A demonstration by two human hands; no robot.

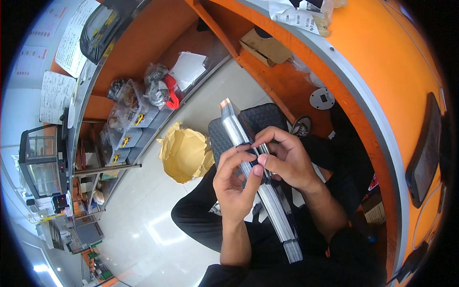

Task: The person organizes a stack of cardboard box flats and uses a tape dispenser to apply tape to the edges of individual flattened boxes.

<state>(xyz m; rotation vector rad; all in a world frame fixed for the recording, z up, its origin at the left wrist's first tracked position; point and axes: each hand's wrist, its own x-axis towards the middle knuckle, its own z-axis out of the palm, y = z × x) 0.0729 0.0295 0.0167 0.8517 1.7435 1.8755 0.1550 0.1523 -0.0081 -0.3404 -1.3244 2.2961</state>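
Observation:
Across my lap lies a long stack of flat, folded paper or card pieces [274, 211], white at the edges and dark on one face. Its far end is fanned and brownish; the near end sticks out in a shorter bundle. Around its middle runs a dark band [244, 145]. My left hand [235, 179] pinches at the band, thumb and fingertips close together. From the other side my right hand [287, 158] grips there too, its thumb almost touching the left fingertips. The fingers partly hide the band, so how it is fastened cannot be seen.
A black woven stool [220, 138] stands beyond the stack, with an open brown paper bag [186, 156] beside it. Clear drawers [134, 118] line the left shelf. To the right curves an orange counter [376, 53] bearing a phone [425, 150]. A cardboard box [265, 46] sits underneath.

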